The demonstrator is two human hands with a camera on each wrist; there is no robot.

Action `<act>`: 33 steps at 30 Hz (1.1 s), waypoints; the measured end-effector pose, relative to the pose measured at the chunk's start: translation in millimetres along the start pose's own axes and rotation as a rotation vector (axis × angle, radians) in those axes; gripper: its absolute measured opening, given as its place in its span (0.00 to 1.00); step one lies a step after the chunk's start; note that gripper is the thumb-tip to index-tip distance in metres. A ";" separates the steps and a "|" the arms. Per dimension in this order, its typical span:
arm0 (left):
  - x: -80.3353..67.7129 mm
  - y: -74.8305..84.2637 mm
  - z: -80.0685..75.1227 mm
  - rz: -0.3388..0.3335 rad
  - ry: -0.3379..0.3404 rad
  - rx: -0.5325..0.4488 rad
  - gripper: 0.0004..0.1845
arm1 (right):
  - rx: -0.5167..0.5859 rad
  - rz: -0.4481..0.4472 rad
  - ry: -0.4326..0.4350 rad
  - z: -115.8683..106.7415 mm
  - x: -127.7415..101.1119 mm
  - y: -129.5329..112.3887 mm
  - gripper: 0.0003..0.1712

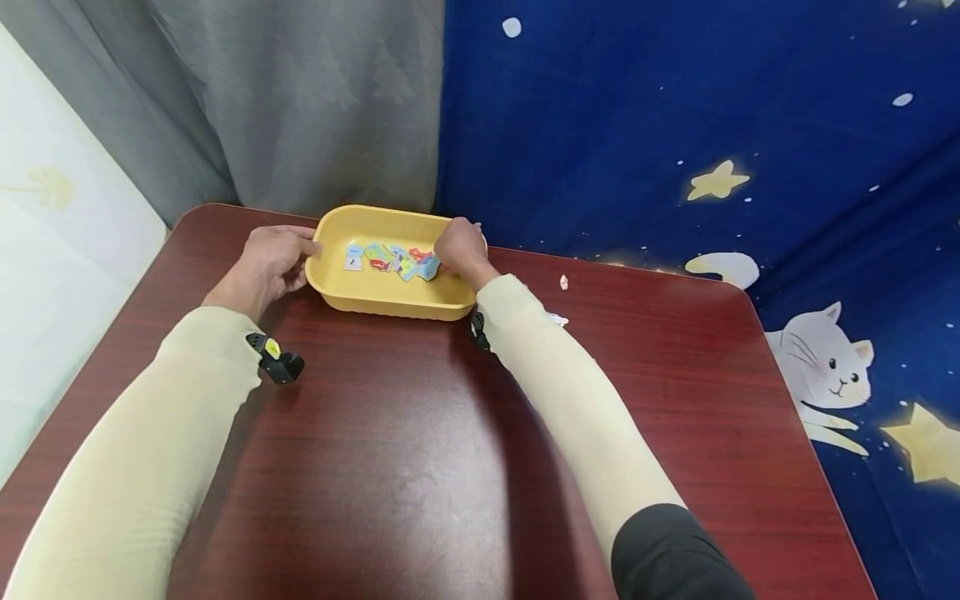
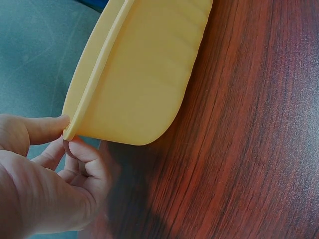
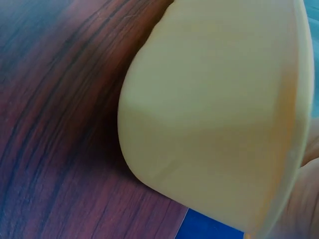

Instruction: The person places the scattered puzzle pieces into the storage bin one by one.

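Both forearms wear snug pale cream sleeves ending just behind each hand; behind the left hand (image 1: pixel 266 265) sits a small black wrist device with a yellow patch; a black one sits behind the right hand (image 1: pixel 461 248); dark cloth covers the right upper arm.

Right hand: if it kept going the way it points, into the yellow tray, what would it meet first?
Probably the colourful pieces in the yellow tray; the right hand looks already at them, though depth is unclear.
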State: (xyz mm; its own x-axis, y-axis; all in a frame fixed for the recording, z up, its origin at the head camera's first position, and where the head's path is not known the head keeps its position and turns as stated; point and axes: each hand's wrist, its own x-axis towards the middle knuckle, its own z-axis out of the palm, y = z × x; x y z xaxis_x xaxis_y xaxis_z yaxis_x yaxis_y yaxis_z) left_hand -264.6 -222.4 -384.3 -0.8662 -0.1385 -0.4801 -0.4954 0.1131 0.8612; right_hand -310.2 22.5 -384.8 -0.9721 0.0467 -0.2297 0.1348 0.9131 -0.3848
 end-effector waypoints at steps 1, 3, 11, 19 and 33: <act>-0.1 0.1 0.1 0.000 0.001 -0.001 0.22 | 0.005 0.002 -0.008 0.7 0.1 -0.3 0.15; -0.6 0.3 0.2 -0.002 0.003 0.000 0.22 | 0.017 0.009 -0.031 2.1 0.9 -0.7 0.16; -2.0 1.6 1.1 -0.007 0.001 -0.002 0.21 | 0.032 0.033 -0.046 5.9 1.4 0.1 0.13; -2.2 2.3 0.3 -0.013 0.001 -0.009 0.22 | 0.051 0.032 -0.032 7.2 1.9 0.2 0.10; -1.3 0.9 -0.1 -0.010 -0.001 0.009 0.22 | 0.026 0.006 0.012 -5.1 -3.9 1.9 0.06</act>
State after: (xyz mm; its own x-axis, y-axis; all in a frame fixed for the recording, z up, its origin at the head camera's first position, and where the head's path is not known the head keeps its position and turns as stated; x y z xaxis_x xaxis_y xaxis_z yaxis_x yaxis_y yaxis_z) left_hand -263.9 -222.2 -382.9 -0.8615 -0.1386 -0.4885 -0.5042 0.1204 0.8551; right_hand -307.2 26.1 -380.2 -0.9736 0.0569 -0.2211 0.1451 0.9020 -0.4065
